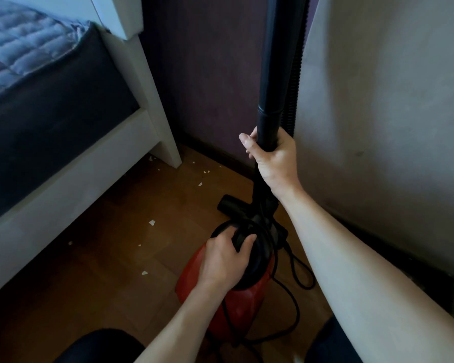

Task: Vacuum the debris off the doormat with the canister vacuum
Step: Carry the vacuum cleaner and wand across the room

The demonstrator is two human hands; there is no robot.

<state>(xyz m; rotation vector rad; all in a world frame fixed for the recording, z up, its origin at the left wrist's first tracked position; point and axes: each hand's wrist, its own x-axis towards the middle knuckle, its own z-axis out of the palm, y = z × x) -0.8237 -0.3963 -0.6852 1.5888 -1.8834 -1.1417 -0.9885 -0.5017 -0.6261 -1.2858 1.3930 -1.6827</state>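
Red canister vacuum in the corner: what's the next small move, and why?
Probably lift the red plastic canister vacuum by its black top handle to carry it off. The left-hand grip curls over that handle, the right-hand grip holds the black wand tube upright, and the black floor nozzle sits parked behind the canister.

The vacuum (pixel 241 305) is red with a black top, its wand (pixel 273 74), ribbed hose (pixel 293 100) and cord (pixel 305 286) black; the floor (pixel 110 263) is brown parquet flecked with white scraps (pixel 152 222), the bed frame (pixel 89 184) white under a blue-grey quilted cover (pixel 19 48), the back wall (pixel 202 74) dark purple, the side wall (pixel 378 100) beige.
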